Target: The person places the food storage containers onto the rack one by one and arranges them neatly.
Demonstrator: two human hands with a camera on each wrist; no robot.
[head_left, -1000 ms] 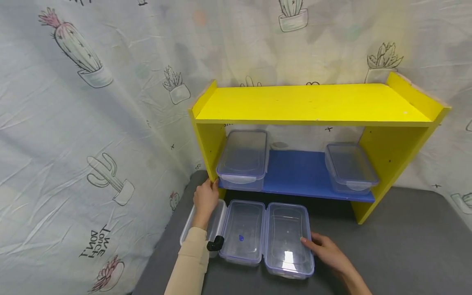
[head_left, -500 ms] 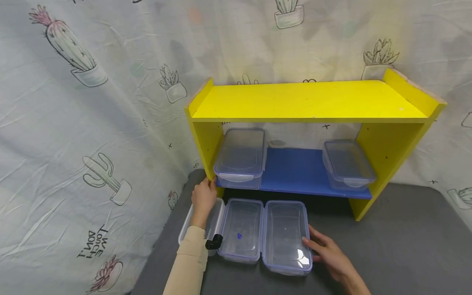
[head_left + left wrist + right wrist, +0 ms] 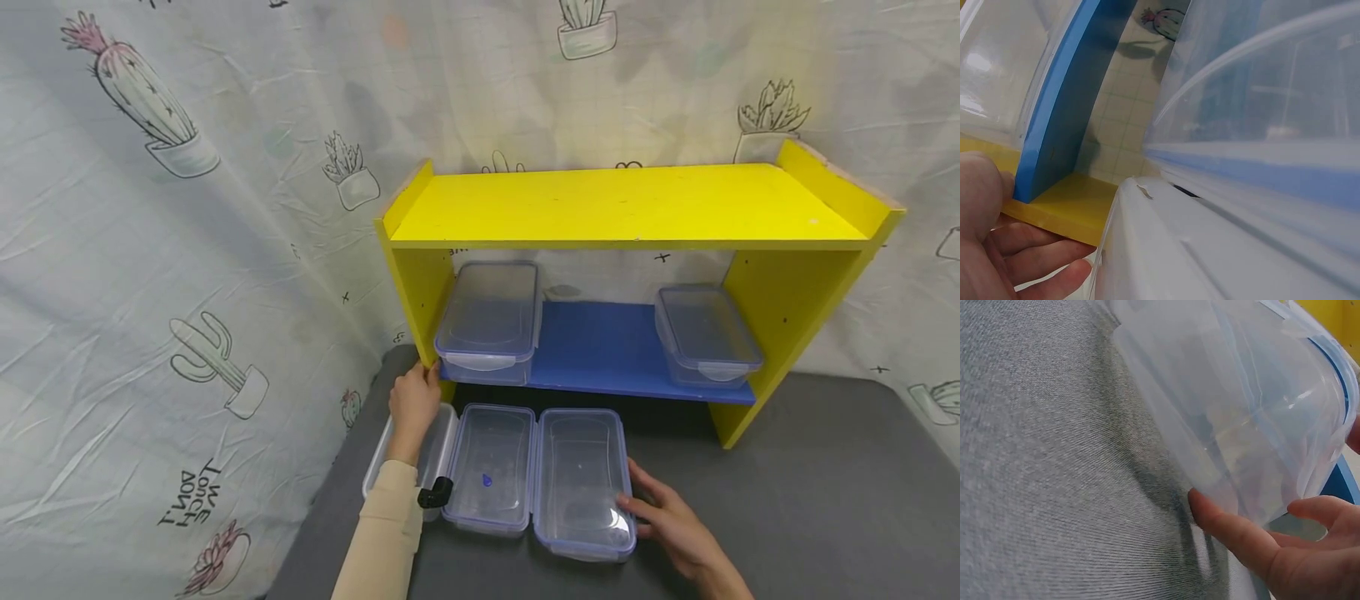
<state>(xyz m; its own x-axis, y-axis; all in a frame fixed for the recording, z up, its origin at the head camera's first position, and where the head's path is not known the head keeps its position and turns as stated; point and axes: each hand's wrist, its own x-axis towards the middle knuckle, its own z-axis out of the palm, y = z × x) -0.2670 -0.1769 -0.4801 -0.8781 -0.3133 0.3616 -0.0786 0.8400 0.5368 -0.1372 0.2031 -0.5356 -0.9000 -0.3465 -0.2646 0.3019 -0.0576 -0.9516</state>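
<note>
A yellow shelf unit (image 3: 637, 208) with a blue lower board (image 3: 600, 350) stands at the back. My left hand (image 3: 414, 410) grips the front edge of its left panel; the left wrist view shows the fingers (image 3: 1047, 259) at the yellow wood. Below, three clear lidded food containers lie side by side. The left one (image 3: 435, 446) is partly hidden by my left arm; the middle one (image 3: 491, 450) has a small blue spot. My right hand (image 3: 671, 521) holds the right container (image 3: 581, 475) at its right side, thumb on the lid edge, fingers against the side wall (image 3: 1229, 425).
On the blue board a large clear container (image 3: 491, 312) stands at the left and a smaller one (image 3: 708, 333) at the right. Everything stands on a dark grey surface (image 3: 825, 483). A cactus-print curtain (image 3: 247, 208) hangs behind and to the left.
The glare on the right container's lid has shifted to the right, and the lid's tilt looks slightly different. The view has shifted a little. Both hands stay at the same places.
</note>
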